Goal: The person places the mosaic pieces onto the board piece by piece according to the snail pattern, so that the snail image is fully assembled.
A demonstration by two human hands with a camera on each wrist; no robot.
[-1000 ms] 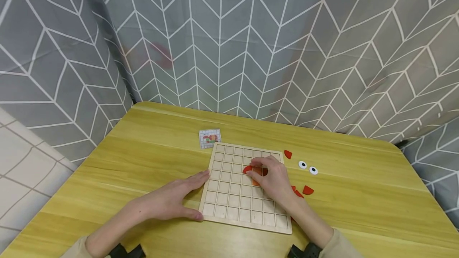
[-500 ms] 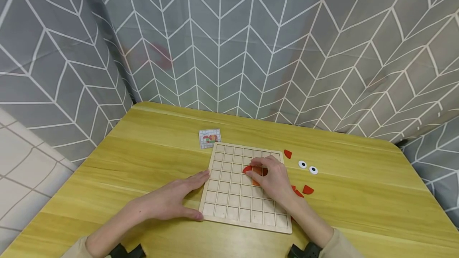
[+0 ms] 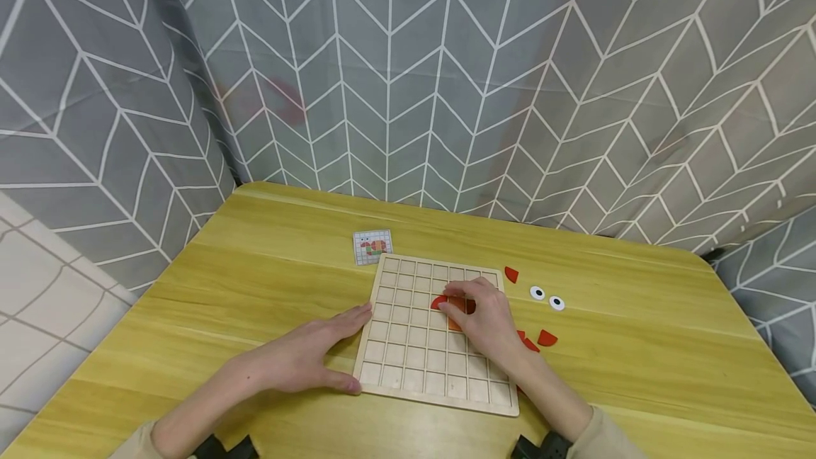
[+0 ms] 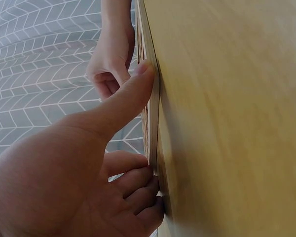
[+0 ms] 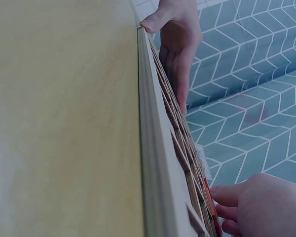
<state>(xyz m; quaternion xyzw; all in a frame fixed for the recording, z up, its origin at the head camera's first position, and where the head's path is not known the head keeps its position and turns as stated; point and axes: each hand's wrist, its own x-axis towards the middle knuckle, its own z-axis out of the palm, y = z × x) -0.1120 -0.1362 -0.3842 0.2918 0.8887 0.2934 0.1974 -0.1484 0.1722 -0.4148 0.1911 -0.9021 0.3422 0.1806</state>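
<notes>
Right grip (image 3: 486,319) is clamped on a red piece (image 3: 436,302) atop the grid board (image 3: 416,356); best seat it squarely while left grip (image 3: 304,354), fingers apart, braces the board's left edge.

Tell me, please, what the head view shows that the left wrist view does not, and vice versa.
Only the head view shows the picture card, two eye pieces, loose red pieces and the red piece at the right hand. Only the left wrist view shows the palm side of the left hand, its four fingers stacked along the board. Both show the two hands, the board, the wooden table and patterned curtain.
</notes>
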